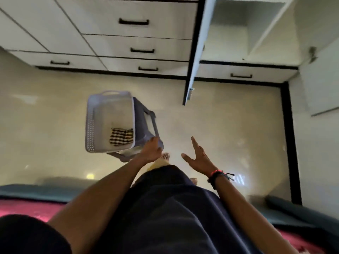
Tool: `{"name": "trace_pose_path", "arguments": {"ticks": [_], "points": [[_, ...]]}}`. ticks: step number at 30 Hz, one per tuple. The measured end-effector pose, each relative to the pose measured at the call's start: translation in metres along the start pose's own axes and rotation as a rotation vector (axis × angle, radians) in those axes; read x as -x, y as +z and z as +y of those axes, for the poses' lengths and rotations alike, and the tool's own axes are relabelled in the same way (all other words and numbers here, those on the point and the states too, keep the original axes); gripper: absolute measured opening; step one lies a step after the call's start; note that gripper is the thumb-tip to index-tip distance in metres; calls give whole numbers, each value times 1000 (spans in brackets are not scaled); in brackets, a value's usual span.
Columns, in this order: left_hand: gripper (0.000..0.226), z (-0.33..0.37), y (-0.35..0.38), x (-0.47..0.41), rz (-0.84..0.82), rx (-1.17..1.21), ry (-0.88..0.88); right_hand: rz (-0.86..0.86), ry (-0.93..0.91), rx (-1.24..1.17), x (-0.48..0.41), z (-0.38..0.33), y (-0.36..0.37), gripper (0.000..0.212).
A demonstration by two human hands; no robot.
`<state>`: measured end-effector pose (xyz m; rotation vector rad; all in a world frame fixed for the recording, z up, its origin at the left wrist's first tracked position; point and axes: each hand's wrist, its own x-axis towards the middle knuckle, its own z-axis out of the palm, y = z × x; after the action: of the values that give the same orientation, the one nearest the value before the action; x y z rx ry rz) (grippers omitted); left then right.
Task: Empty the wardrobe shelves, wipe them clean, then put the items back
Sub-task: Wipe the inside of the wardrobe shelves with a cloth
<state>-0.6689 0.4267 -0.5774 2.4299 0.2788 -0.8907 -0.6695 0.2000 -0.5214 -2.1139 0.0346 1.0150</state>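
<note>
A pale lilac plastic basket [108, 114] hangs tilted above the floor at centre left, its open mouth facing me. A black-and-white checked cloth [121, 138] lies inside at its lower end. My left hand [151, 150] grips the basket at its near right corner. My right hand [197, 157] is to the right of the basket, apart from it, fingers spread and holding nothing. The wardrobe [244, 30] stands at the top right with its door [197, 52] swung open; the shelves in view look bare.
White drawers with black handles [134, 22] fill the top left. Glossy beige floor tiles [229, 125] lie between me and the wardrobe. A bed edge with a red cover [27, 208] is behind me at the bottom. My bare foot [165, 156] is under the basket.
</note>
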Motion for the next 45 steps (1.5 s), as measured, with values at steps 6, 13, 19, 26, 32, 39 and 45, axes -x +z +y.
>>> {"name": "trace_pose_path", "arguments": {"ticks": [6,13,19,26,32,39,45], "points": [[54,-87,-31,-9,315,296,-295,-126,-72,99,-22,-38,23,83],[71,-174,-57,-51,332,743,-631,-130,-9,81,-50,-63,46,82],[78,-219,-65,-78,318,813,-817,-129,69,57,-55,-83,65,83],[70,-231,-48,-85,312,967,-942,-97,173,67,-57,-75,85,86],[32,-166,-78,-53,623,990,-653,-65,159,-53,-56,-81,83,82],[49,-33,-96,-4,452,1231,-230,85,-373,52,-43,-116,38,80],[38,124,-98,25,209,1276,-50,475,-409,252,2,-80,-33,72]]}}
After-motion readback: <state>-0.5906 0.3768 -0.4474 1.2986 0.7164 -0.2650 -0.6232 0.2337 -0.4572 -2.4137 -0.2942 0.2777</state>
